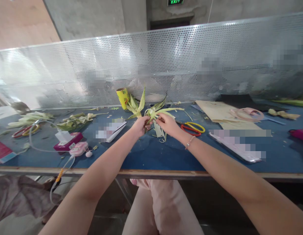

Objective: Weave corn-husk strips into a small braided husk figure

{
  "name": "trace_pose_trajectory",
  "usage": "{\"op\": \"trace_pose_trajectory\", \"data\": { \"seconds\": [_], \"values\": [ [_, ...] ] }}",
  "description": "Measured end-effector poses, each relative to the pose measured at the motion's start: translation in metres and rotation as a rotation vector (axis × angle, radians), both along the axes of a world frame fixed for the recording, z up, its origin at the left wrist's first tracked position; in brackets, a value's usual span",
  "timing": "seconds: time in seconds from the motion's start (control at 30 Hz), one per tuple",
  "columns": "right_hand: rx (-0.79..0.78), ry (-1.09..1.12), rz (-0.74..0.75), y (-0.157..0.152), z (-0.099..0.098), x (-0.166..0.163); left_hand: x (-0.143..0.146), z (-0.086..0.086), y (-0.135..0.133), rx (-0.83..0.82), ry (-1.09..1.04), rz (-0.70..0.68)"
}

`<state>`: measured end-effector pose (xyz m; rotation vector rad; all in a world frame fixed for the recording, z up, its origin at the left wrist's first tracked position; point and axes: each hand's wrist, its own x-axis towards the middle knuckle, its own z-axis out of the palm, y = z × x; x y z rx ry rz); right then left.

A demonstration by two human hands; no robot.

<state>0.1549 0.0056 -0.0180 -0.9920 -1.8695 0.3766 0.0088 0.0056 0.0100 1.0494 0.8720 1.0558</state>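
Observation:
Over the blue table (163, 160), both my hands are closed on a bundle of pale green corn husks (153, 113). My left hand (143, 125) grips its base from the left. My right hand (168, 123) pinches the husk strips from the right. Long leaf ends fan out above and to the right, and a loose strip (159, 131) hangs down between the hands. Just behind my left hand stands another husk bunch (139, 106), beside a yellow cardboard tube (122, 98). Scissors with red and yellow handles (194, 128) lie right of my right wrist.
A perforated metal screen (112, 68) closes off the back. Leftward lie husk scraps (74, 122), a tissue box (68, 142), a pink case with a cable (79, 148) and more scissors (26, 131). A phone (234, 147) and brown paper (212, 112) lie at right.

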Motion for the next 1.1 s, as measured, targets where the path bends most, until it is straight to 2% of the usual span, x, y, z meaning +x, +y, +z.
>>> {"op": "trace_pose_trajectory", "data": {
  "seconds": [0.13, 0.43, 0.77, 0.93, 1.1],
  "values": [
    [0.032, -0.025, 0.024, -0.0011, 0.0011, 0.0008, -0.0011, 0.0002, -0.0003, -0.045, 0.019, -0.045],
    [0.014, -0.021, 0.035, 0.0002, -0.0011, -0.0024, -0.0017, -0.0027, -0.0001, -0.039, 0.019, -0.095],
    [-0.042, -0.024, -0.065, -0.0053, 0.0065, 0.0005, -0.0022, -0.0002, -0.0038, -0.012, -0.026, -0.198],
    [-0.029, -0.022, -0.025, -0.0017, 0.0034, -0.0013, -0.0016, 0.0013, -0.0056, -0.029, -0.009, -0.166],
    [0.005, -0.075, -0.063, 0.0003, 0.0015, -0.0024, -0.0011, 0.0005, -0.0037, -0.006, -0.027, -0.133]
  ]
}}
